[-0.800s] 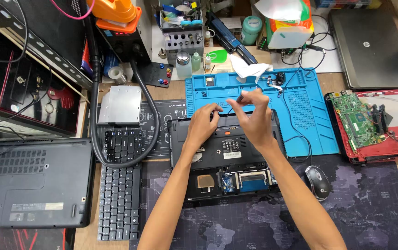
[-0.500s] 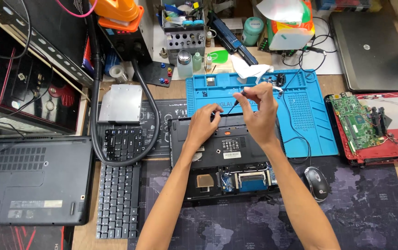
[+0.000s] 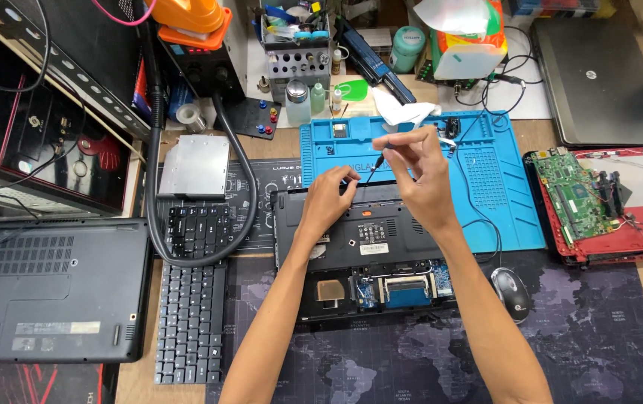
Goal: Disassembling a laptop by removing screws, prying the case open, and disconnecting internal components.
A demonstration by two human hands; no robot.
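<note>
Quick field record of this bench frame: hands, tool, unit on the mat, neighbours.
left hand: on the far edge of the open laptop base
right hand: holds a thin screwdriver, tip angled down toward the left fingers
laptop base: bottom up, lower cover off, boards exposed
behind: blue repair mat
right: mouse, red laptop shell with green board
left: loose keyboard, closed dark laptop

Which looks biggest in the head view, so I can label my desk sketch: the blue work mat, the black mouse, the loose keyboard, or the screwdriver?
1. blue work mat
2. loose keyboard
3. black mouse
4. screwdriver, held in the right hand

Mouse and screwdriver are close: the screwdriver shows only partly, so that order is unsure.
</note>
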